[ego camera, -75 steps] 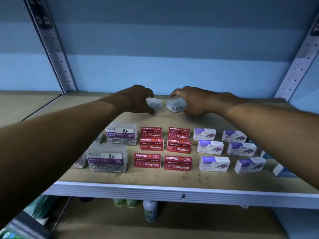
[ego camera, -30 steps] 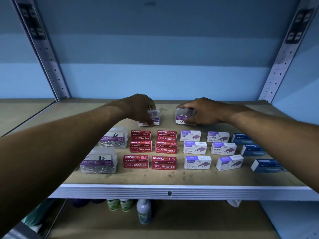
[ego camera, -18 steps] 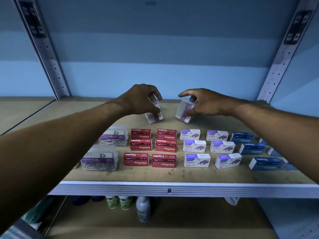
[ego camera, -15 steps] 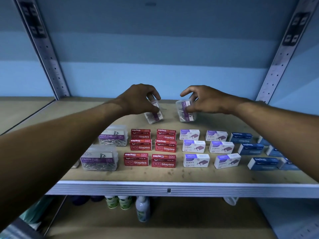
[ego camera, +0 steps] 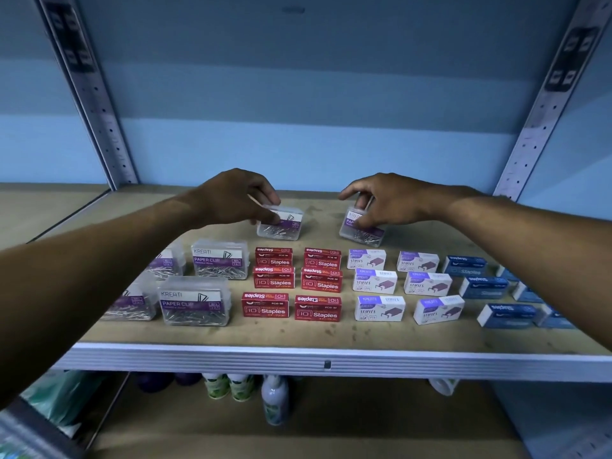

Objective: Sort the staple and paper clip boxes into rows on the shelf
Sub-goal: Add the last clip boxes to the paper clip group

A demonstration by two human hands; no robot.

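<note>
Now we have both hands out over the back of the wooden shelf [ego camera: 331, 329], each one grasping a small clear plastic paper clip box with a purple label. Our left hand [ego camera: 231, 197] pinches the left clear box [ego camera: 281, 225] from above, and that box sits flat, its long axis running left to right. Our right hand [ego camera: 387, 202] curls fingers and thumb round the right clear box [ego camera: 362, 228], which is tilted with one end lifted off the shelf. Both boxes lie behind the red staple boxes [ego camera: 291, 283] and the white and purple staple boxes [ego camera: 397, 286]; the blue staple boxes [ego camera: 486, 288] fill the right end. The larger clear paper clip boxes [ego camera: 205, 283] already stand in rows at the left front. We judge that the two small boxes belong over on that left side, so the left hand is the nearer one, and the right hand's box has the longer way to travel leftward.
</note>
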